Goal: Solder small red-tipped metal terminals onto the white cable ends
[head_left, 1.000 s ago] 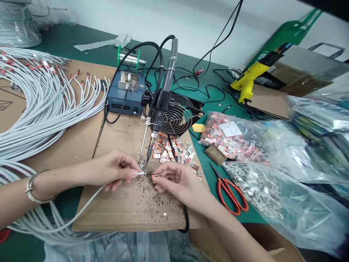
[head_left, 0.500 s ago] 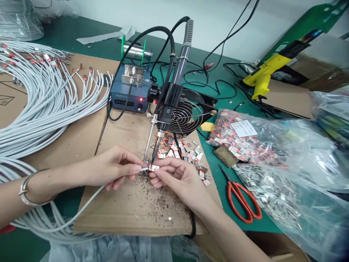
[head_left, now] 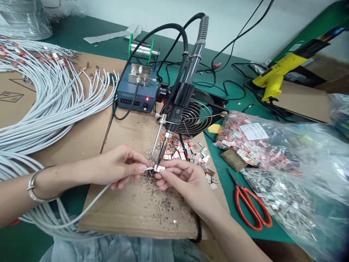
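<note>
My left hand (head_left: 120,168) pinches the end of a white cable (head_left: 89,205) that trails off to the lower left. My right hand (head_left: 183,178) pinches a small red-and-silver connector piece (head_left: 159,168). Cable tip and piece meet right under the tip of the fixed soldering iron (head_left: 174,109), which slants down over a cardboard sheet (head_left: 136,207) speckled with solder crumbs. A heap of loose connector pieces (head_left: 188,153) lies just behind my right hand.
A blue soldering station (head_left: 137,95) with a lit red lamp and a small fan (head_left: 196,116) stand behind the iron. Bundled white cables (head_left: 49,98) fill the left. Red scissors (head_left: 252,207), plastic bags of parts (head_left: 272,153) and a yellow glue gun (head_left: 275,78) lie right.
My right hand brought the connector piece up to the cable tip beneath the iron. The station's red lamp has come on. The view shifted slightly.
</note>
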Tool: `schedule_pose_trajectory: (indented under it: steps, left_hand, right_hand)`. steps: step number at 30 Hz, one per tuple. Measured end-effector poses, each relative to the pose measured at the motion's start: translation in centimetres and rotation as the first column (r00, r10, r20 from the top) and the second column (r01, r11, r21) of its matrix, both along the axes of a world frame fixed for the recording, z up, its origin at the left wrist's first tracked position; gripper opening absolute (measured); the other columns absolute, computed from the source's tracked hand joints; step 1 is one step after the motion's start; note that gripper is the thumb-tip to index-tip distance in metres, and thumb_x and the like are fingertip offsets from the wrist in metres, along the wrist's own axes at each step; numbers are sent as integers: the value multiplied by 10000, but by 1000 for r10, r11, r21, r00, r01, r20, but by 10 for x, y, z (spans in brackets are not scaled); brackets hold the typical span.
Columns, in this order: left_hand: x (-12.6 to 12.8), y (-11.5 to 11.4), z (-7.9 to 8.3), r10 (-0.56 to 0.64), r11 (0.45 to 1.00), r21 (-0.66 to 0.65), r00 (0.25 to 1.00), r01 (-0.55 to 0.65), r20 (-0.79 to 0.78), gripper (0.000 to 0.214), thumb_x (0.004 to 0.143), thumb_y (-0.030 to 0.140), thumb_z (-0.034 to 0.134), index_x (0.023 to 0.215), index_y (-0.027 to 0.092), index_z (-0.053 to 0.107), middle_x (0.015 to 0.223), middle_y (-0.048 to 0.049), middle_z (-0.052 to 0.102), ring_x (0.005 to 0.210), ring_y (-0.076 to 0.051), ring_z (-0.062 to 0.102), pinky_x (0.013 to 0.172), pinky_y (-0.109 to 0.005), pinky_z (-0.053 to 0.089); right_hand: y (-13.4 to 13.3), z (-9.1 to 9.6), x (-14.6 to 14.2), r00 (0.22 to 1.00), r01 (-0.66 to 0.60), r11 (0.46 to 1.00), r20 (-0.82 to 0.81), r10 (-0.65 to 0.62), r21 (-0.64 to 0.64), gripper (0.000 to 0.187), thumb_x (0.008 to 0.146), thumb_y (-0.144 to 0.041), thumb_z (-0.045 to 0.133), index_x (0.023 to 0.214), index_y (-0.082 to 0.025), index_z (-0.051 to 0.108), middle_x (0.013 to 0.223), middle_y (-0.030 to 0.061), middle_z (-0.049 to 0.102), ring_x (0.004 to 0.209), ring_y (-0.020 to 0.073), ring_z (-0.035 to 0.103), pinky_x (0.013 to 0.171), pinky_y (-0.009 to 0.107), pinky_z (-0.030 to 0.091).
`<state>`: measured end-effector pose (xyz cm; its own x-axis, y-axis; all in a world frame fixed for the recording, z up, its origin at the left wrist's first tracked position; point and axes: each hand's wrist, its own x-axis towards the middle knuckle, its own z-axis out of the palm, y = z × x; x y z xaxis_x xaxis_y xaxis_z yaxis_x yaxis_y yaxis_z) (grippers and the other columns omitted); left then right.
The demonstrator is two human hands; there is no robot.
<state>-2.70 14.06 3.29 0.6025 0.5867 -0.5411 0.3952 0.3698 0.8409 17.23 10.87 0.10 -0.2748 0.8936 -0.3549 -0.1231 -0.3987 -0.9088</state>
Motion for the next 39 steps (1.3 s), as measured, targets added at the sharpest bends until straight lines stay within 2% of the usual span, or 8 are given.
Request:
schedule_pose_trajectory:
  steps: [6,12,21,27,31,35,39]
  left_hand:
    - [1,0,3,-1,1000,6,1000,1,7,162,877,250,489,833,145,604,384,101,394,297,-45,355,285,-101,336]
    - [1,-1,4,4,1000,5,999,-4,46,143,879,227,487,819,165,600,377,100,406,298,-41,359,277,-84,328]
    - [1,-1,1,30,999,-27,999,-30,19,153,883,222,494,974,147,591,351,104,416,274,-47,358,265,-85,330]
    - [2,0,4,30,999,-42,1000,-30,0,160,887,215,487,997,146,580,347,107,410,275,-46,363,267,-76,329]
    - [3,0,8,18,998,-52,1000,-19,-19,120,891,209,478,930,144,570,367,109,413,292,-37,363,280,-65,339]
    - [3,0,10,7,999,-31,1000,-8,-6,137,892,202,472,798,146,555,371,106,401,301,-32,352,279,-61,332]
    - [4,0,10,2,1000,-18,1000,-2,-3,148,897,202,463,795,146,553,378,108,393,307,-31,349,280,-61,333]
  right_hand:
    - [0,1,1,1000,0,1000,-7,0,17,177,691,-256,757,816,-159,675,677,35,732,508,101,650,505,204,567]
    - [0,3,1,1000,0,1000,-17,0,11,161,683,-261,759,799,-171,691,651,25,723,443,71,586,413,156,497]
    - [-1,4,0,999,17,1000,46,-17,6,167,674,-291,756,784,-182,694,632,25,716,393,57,505,358,151,418]
    - [-1,5,0,999,14,999,29,-15,41,149,689,-263,747,800,-175,701,633,32,723,394,55,493,354,150,394]
    - [0,5,0,1000,5,998,-28,-3,57,105,703,-227,743,791,-180,707,617,20,721,407,44,492,375,133,398]
    - [0,4,1,1000,0,999,-15,1,50,98,711,-229,742,790,-180,712,613,24,718,397,40,476,360,130,376]
    - [-1,4,2,1000,6,999,0,-6,53,107,714,-246,738,795,-181,714,616,30,718,393,46,468,347,139,364]
